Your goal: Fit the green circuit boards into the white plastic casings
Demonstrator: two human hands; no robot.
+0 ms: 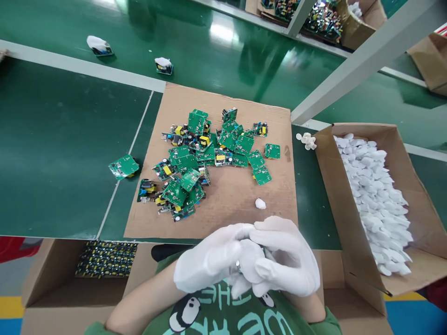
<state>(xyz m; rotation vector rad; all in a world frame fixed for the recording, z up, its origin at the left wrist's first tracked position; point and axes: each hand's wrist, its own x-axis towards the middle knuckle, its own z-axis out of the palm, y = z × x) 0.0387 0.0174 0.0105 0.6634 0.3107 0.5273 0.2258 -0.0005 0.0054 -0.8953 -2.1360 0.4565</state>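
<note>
White gloves cover both my hands, which meet in front of my chest at the table's near edge. Between them is a rounded white piece (250, 259), apparently wrapped against a small circuit board that is nearly hidden; only bits of metal and a dark edge show. My left hand (214, 256) is closed on it from the left. From the right, my right hand (289, 260) curls its fingers and thumb around the white piece. Just beyond the hands, a small white scrap (260, 203) lies on the cardboard sheet (230, 200). Green circuit boards (186, 163) are heaped farther up the sheet.
An open carton (326, 186) of white pieces (373, 200) stands at right, beside small off-white bits (307, 140). One board (124, 166) lies left of the sheet. Two white-topped boards (99, 45) sit on the green belt (195, 42). A slanted post (352, 60) rises at right.
</note>
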